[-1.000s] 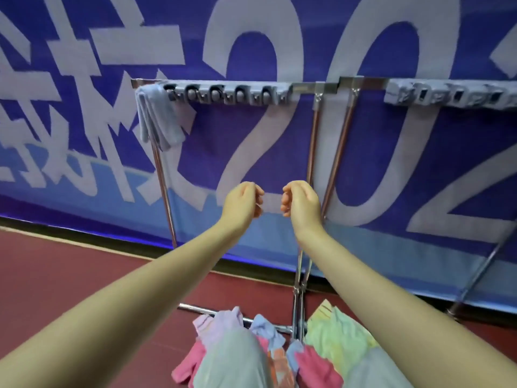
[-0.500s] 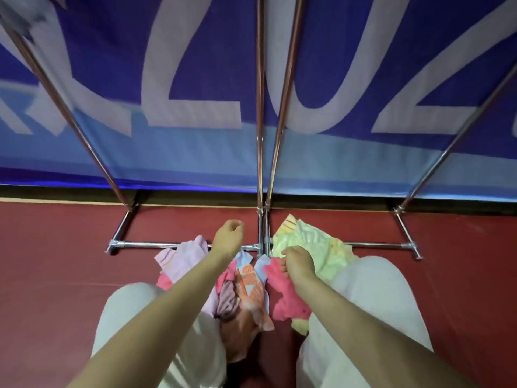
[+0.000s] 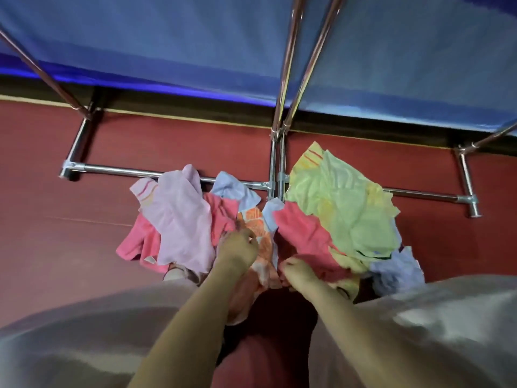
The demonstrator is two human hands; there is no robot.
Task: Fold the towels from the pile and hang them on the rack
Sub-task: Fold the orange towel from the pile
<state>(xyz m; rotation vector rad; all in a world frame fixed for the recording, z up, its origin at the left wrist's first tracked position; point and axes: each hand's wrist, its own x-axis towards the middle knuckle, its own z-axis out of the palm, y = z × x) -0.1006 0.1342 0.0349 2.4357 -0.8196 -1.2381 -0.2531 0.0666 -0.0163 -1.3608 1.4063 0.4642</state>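
Change over the last second. Both hands, first raised with curled fingers in front of the rack's uprights, have come down onto the pile of towels on the floor. The left hand now rests its curled fingers on the orange-patterned towel; the right hand has closed on the near edge of the pink towel. The view has tipped downward, so the rack's top rail and the grey towel hung on it have left the frame.
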